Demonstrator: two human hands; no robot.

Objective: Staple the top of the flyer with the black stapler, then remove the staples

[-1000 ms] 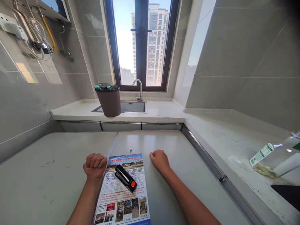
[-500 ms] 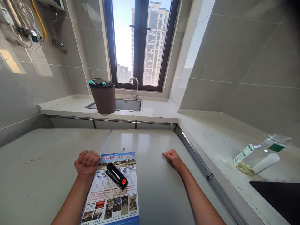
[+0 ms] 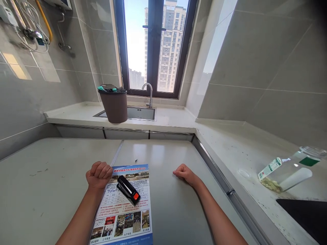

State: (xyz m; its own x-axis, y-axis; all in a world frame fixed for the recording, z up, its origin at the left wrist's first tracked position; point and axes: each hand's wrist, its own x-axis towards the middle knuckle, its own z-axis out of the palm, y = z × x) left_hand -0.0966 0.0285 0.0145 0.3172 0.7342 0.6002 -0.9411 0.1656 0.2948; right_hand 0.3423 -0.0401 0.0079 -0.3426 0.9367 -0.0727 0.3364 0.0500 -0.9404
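My left hand (image 3: 99,174) is curled into a fist at the upper left edge of a printed flyer (image 3: 127,214); nothing shows in it. On the flyer lies a black stapler (image 3: 128,190) with a red-orange patch at its near end, set at a slant. My right hand (image 3: 187,175), also closed with no object visible in it, rests on the grey-white table (image 3: 173,211) to the right of the flyer, apart from it.
A brown bucket (image 3: 114,105) stands on the back counter by the sink (image 3: 143,114) and its faucet (image 3: 150,95). On the right counter lies a clear jar (image 3: 293,170) near a black panel (image 3: 306,217). A small dark scrap (image 3: 136,160) sits beyond the flyer.
My left hand has shifted slightly right and up, towards the flyer. My right hand has moved a little left. The stapler stays on the flyer; the camera view has shifted slightly.
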